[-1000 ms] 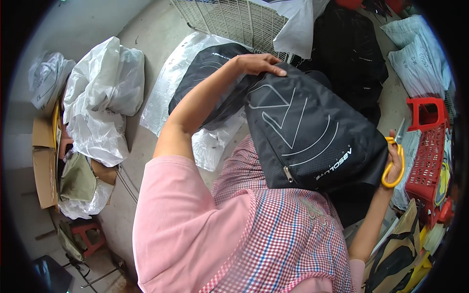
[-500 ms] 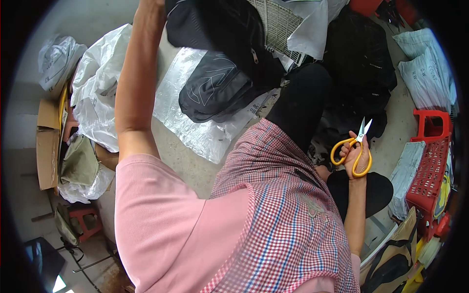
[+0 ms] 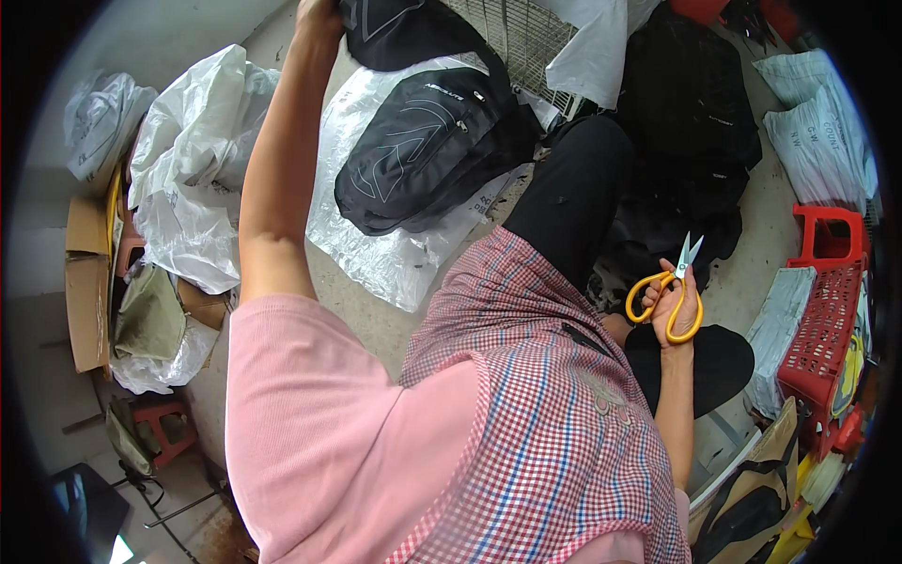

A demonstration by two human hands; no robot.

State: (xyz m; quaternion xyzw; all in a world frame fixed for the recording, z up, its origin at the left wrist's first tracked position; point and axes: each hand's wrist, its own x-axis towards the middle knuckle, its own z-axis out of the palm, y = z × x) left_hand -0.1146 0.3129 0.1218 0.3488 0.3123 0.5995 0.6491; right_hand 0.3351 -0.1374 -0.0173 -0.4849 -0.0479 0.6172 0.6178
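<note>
At the top edge my left hand (image 3: 319, 13) is closed on a black bag (image 3: 399, 33) with grey line print, partly cut off by the picture's edge. Below it a black backpack (image 3: 413, 155) with grey outline print lies on a clear plastic sheet (image 3: 376, 273) on the floor. Yellow-handled scissors (image 3: 685, 261) are in my right hand (image 3: 675, 310), held palm up beside my knee. Their blades are slightly spread and point away from me.
More black bags (image 3: 691, 103) are piled ahead to the right, next to a wire crate (image 3: 517, 42). A red plastic basket (image 3: 822, 343) and white sacks (image 3: 817, 141) stand at the right. At the left are crumpled plastic bags (image 3: 193, 160), a cardboard box (image 3: 86, 310) and a red stool (image 3: 167, 430).
My left hand has moved slightly right, and the black bag it holds has swung up off the backpack, showing more of it. My right hand with the scissors has shifted slightly left.
</note>
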